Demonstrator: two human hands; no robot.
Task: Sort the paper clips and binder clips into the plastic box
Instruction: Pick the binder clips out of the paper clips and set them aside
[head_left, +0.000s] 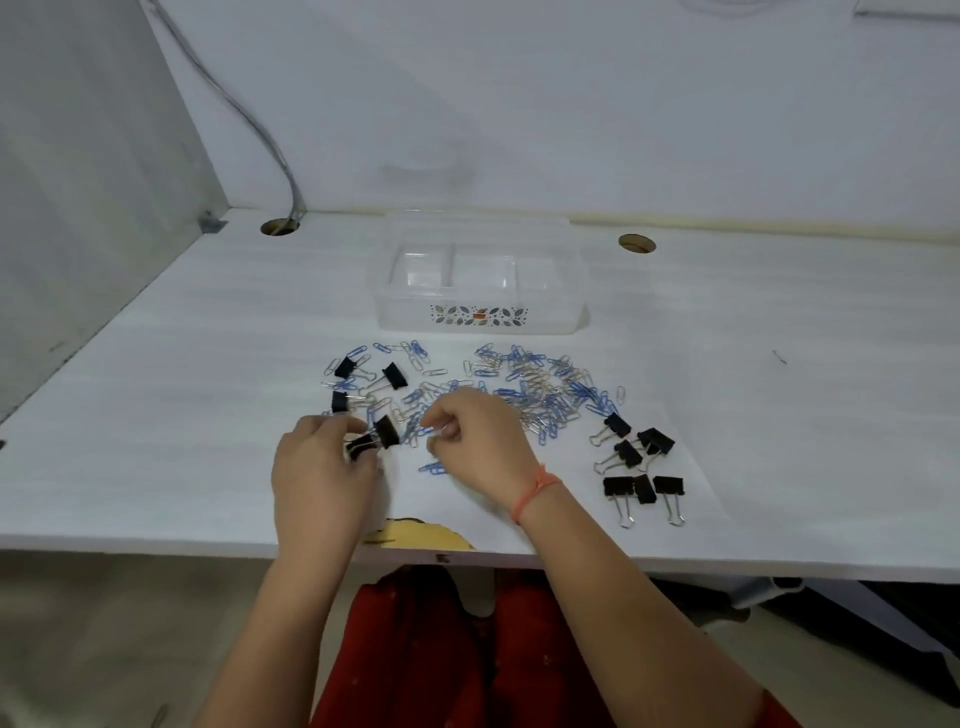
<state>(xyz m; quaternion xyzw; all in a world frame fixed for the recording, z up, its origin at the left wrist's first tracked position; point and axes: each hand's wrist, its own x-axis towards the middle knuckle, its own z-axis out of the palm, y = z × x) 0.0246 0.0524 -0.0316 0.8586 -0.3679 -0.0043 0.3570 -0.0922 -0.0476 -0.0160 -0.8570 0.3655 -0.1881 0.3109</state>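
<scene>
A clear plastic box with inner compartments stands at the back of the white desk. In front of it lies a wide scatter of blue and silver paper clips. Black binder clips lie in two groups: three at the left and several at the right. My left hand is shut on black binder clips at its fingertips. My right hand pinches paper clips at the near edge of the scatter.
The desk has walls at the left and back, two round cable holes with a grey cable running into the left one. A chipped patch marks the front edge. Red clothing shows below.
</scene>
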